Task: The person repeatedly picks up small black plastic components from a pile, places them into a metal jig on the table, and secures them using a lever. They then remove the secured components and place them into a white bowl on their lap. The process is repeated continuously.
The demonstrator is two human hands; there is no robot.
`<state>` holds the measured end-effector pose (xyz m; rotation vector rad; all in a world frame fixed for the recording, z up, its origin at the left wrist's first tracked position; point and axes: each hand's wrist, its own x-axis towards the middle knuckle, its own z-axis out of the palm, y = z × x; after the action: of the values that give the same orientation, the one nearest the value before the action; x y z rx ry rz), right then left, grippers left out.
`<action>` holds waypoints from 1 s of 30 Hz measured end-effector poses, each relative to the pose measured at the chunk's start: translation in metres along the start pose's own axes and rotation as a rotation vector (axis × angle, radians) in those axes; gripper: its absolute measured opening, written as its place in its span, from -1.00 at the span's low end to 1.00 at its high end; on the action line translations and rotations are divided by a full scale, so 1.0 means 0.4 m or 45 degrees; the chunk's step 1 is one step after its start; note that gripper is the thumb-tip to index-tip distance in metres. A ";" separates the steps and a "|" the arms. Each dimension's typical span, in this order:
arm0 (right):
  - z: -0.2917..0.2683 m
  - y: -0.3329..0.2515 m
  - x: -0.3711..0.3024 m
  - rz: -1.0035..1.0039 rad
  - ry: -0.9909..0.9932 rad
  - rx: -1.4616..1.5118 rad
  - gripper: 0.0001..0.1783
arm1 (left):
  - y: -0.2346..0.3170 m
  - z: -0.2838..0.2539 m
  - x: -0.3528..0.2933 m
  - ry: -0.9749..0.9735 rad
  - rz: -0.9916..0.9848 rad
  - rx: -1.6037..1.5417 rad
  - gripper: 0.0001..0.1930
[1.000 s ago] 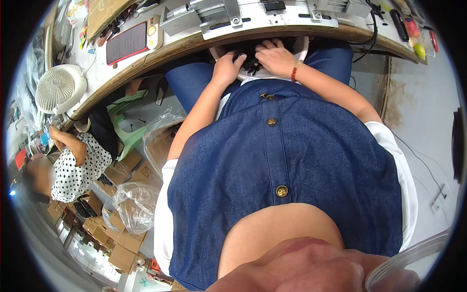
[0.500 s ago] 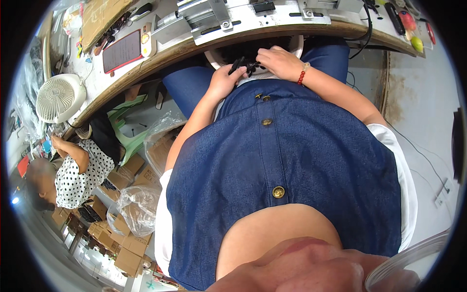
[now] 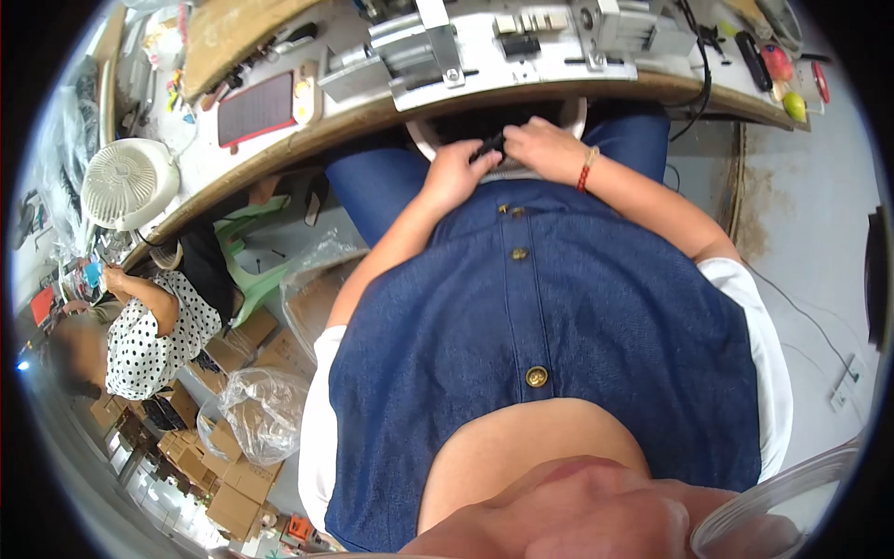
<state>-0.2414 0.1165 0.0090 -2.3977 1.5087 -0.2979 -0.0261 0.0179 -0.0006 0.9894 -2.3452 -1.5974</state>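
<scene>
On my lap, under the bench edge, sits a white-rimmed round basin (image 3: pixel 422 142) with a dark inside. My left hand (image 3: pixel 456 173) is over its near left side, closed on small black parts (image 3: pixel 488 148) that stick out past the thumb and fingers. My right hand (image 3: pixel 548 150), with a red beaded bracelet at the wrist, meets them from the right. Its fingers are bent and pressed together at the right end of the black parts; what lies inside its grip is hidden.
Above the basin, a metal fixture (image 3: pixel 417 65) stands on the bench (image 3: pixel 279 140). A red-edged phone (image 3: pixel 256 110) and a white fan (image 3: pixel 130 184) are to the left. A black cable (image 3: pixel 705 79) hangs at the right. Another person (image 3: pixel 158 326) works at far left, near cardboard boxes (image 3: pixel 240 484).
My hands have come closer together, the right fingers now meeting the black parts at the left hand. The whole view has shifted slightly, with the bench appearing lower and further right.
</scene>
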 end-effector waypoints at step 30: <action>-0.714 0.239 0.290 0.091 0.982 -0.714 -0.77 | 0.636 -0.418 0.331 0.946 0.882 0.819 -0.69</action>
<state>-0.3652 -0.0659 0.2450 -2.8053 2.2368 -0.9888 -0.1644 -0.1336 0.2604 0.5643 -2.2390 -0.1641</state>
